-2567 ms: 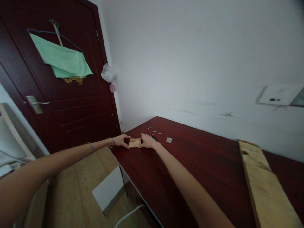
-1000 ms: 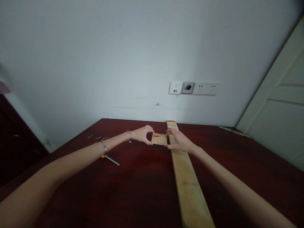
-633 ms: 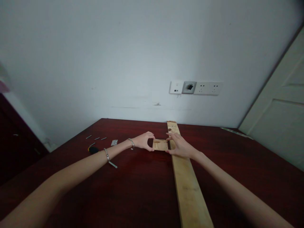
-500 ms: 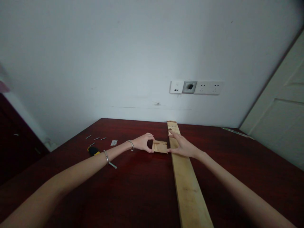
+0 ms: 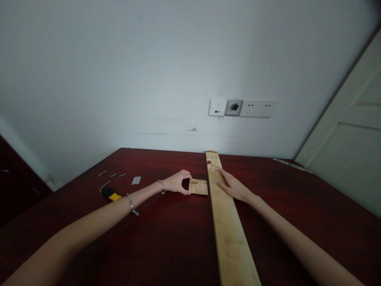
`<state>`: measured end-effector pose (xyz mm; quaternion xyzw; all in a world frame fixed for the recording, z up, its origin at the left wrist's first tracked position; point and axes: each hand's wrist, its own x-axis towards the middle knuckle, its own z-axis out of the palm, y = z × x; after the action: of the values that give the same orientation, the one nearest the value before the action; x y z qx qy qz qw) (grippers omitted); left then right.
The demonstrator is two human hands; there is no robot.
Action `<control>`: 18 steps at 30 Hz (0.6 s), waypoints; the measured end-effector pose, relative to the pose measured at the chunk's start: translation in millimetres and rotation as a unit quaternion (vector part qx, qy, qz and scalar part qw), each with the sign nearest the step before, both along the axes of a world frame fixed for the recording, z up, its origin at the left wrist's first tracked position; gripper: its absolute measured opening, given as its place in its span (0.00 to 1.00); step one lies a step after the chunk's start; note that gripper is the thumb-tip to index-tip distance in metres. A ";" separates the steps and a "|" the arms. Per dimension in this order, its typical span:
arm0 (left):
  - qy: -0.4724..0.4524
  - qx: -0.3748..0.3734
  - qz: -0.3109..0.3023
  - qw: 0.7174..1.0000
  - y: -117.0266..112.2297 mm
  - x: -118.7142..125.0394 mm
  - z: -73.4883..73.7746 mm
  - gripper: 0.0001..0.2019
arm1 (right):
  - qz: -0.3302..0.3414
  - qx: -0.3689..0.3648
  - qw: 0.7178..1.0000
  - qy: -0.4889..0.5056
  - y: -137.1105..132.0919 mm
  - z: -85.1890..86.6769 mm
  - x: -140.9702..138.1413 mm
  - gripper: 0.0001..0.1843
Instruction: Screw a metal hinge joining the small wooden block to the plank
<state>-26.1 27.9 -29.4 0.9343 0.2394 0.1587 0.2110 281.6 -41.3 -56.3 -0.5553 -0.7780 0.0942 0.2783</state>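
Block (image 5: 199, 187) being pinched at one end, board (image 5: 232, 238) lying under open fingers

The left hand (image 5: 175, 183) is gripping the block by its left end, thumb at the near corner and fingers at the far one; a dark gap is showing between palm and wood, so only the tips are bearing on it; the block is sitting low over the table (image 5: 166, 246), just left of the board (whether their edges are touching, I cannot tell). The right hand (image 5: 239, 189) is resting on the board toward its far end, thumb and forefinger spreading apart on the top face rather than closing; the lower fingers are hiding from view.

Going by looks, the block is probably weighing little and feeling stiff; its bare wood is likely offering decent friction, though the rough far edge is perhaps risking splinters; the short ends are seeming the safest hold. The board is likely proving heavier, equally rigid and, being long, steadiest when gripped across both long edges near its middle; a screwdriver (image 5: 110, 194) and a metal plate (image 5: 136, 180) are lying farther left.
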 end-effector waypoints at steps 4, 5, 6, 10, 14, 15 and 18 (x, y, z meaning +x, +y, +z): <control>0.000 -0.017 0.000 1.000 1.3 -0.1 -1.3 0.30 | -0.014 0.011 1.000 0.026 -3.5 -5.7 -2.0 0.34; 0.002 -0.018 -0.001 1.000 1.2 -0.3 -1.1 0.30 | -0.017 0.012 0.999 0.033 -3.8 -6.6 -2.2 0.34; 0.005 -0.018 -0.001 1.000 0.9 -0.5 -0.9 0.30 | -0.020 0.012 0.999 0.039 -3.9 -7.3 -2.4 0.34; 0.018 -0.021 0.000 1.000 -1.9 -1.6 1.0 0.32 | -0.031 0.012 0.998 0.051 -4.2 -8.6 -2.9 0.33; 0.024 -0.033 -0.004 0.999 -5.0 -2.9 3.7 0.32 | -0.033 0.011 0.998 0.049 -5.0 -8.6 -3.5 0.33; 0.023 -0.035 -0.007 0.999 -5.4 -3.1 4.4 0.32 | -0.035 0.010 0.998 0.049 -5.2 -8.6 -3.6 0.33; 0.022 -0.047 -0.013 0.999 -6.0 -3.0 5.5 0.31 | -0.038 0.013 0.998 0.053 -5.3 -9.5 -3.3 0.33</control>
<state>-29.1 21.9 -23.9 0.9296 0.2393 0.1241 0.2514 278.3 -46.6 -65.8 -0.5748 -0.7419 0.1028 0.3296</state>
